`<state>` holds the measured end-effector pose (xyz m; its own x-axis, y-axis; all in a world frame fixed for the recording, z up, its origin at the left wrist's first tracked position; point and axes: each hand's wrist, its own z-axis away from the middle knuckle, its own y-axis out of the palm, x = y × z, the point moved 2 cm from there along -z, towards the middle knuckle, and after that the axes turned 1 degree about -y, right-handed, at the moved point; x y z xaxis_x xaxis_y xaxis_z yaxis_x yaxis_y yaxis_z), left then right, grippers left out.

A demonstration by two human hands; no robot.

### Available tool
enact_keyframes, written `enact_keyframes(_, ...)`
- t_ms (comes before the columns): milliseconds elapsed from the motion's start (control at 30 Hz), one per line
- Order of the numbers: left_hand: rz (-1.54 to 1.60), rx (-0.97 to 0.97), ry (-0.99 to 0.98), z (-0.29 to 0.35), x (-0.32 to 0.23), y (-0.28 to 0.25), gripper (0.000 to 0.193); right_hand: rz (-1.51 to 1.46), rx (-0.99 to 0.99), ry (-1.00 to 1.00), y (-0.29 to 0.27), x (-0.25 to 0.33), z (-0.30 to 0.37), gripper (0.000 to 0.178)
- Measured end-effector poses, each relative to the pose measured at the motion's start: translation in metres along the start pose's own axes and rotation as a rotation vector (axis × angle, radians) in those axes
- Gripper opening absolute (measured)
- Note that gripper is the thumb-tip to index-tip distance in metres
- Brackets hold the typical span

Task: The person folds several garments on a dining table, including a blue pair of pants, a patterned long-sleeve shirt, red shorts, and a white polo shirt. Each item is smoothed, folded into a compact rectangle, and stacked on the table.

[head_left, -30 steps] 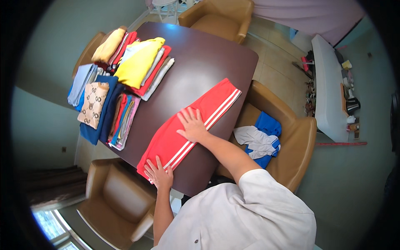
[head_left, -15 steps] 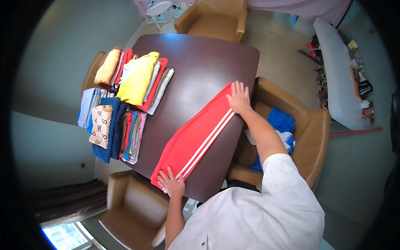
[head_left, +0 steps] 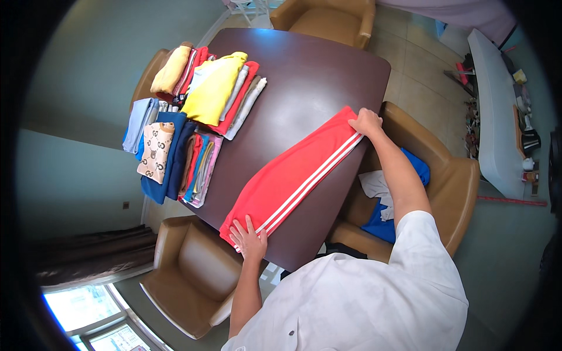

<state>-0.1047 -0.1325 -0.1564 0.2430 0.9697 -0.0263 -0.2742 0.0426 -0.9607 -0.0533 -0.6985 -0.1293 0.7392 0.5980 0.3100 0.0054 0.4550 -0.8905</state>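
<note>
A pair of red track pants [head_left: 287,175] with white side stripes lies folded lengthwise in a long strip, slanting across the brown table [head_left: 307,73]. My left hand [head_left: 250,240] rests flat on its near end, fingers spread on the fabric. At the far right end my right hand [head_left: 367,121] has its fingers curled round the corner by the stripes, close to the table edge. Its fingertips are partly hidden. To the left, folded clothes stand in several stacks, among them a yellow garment [head_left: 212,90] and a beige patterned one [head_left: 156,151].
On my right, a tan armchair [head_left: 459,202] holds blue clothing [head_left: 380,227] and a pale grey cloth [head_left: 374,186]. Another armchair [head_left: 187,284] stands at the near left, and one [head_left: 322,26] at the far side. A long white surface [head_left: 494,117] with small items runs along the right.
My right hand has gone from flat with spread fingers to curled round the pants' far corner. My left hand stays flat on the near end. The whole view has shifted slightly.
</note>
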Motion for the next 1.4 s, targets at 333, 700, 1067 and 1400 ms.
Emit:
enact_keyframes(333, 0.020, -0.046, 0.086, -0.005, -0.019, -0.019, 0.075, -0.264, -0.121, -0.273, -0.004, 0.006, 0.009, 0.038)
enact_keyframes(700, 0.123, -0.041, 0.544, -0.083, -0.165, -0.042, 0.065, -0.555, -0.157, -0.505, -0.036, 0.057, 0.080, 0.025)
enact_keyframes(1067, -0.083, 0.255, 0.565, -0.092, -0.181, -0.046, 0.063, -0.407, 0.206, -0.536, 0.037, 0.201, 0.193, 0.034)
enact_keyframes(1400, 0.243, -0.046, 0.420, 0.025, -0.062, -0.007, 0.070, 0.148, 0.202, -0.770, 0.164, 0.199, 0.191, 0.029)
